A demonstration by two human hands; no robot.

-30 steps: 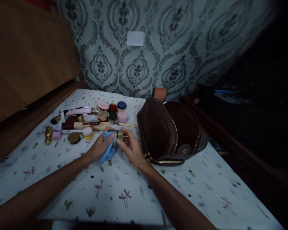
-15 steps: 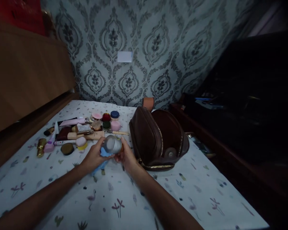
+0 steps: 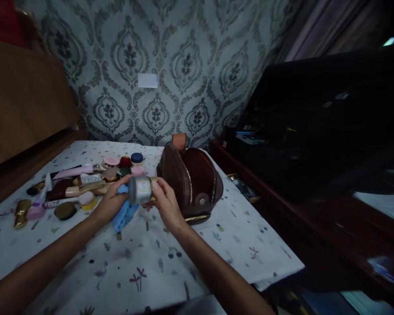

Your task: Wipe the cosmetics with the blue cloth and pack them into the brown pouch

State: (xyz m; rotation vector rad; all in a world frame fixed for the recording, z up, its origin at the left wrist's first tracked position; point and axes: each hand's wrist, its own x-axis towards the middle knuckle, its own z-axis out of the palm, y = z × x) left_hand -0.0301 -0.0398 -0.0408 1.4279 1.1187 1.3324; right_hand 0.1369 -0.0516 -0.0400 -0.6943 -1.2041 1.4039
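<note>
A small grey jar (image 3: pixel 139 190) with a pale label is held on its side between both hands, above the table. My left hand (image 3: pixel 110 202) grips a blue cloth (image 3: pixel 124 215) against the jar's lower left side; the cloth hangs below it. My right hand (image 3: pixel 166 202) has its thumb and fingers closed round the jar's right end. Just right of the hands stands a brown toiletry bag (image 3: pixel 175 175), its zip open and its flap folded outward.
Makeup items lie to the left: brushes, tubes, a gold bottle (image 3: pixel 22 213), a round brown-lidded pot (image 3: pixel 65 211) and a blue-lidded jar (image 3: pixel 137 158). A patterned sheet covers the table (image 3: pixel 164 271). A wooden cabinet (image 3: pixel 26 96) borders the left, and a dark screen (image 3: pixel 315 113) the right.
The view has swung to the right, so things appear farther left. The jar has been turned so its label faces me, and more of the blue cloth shows.
</note>
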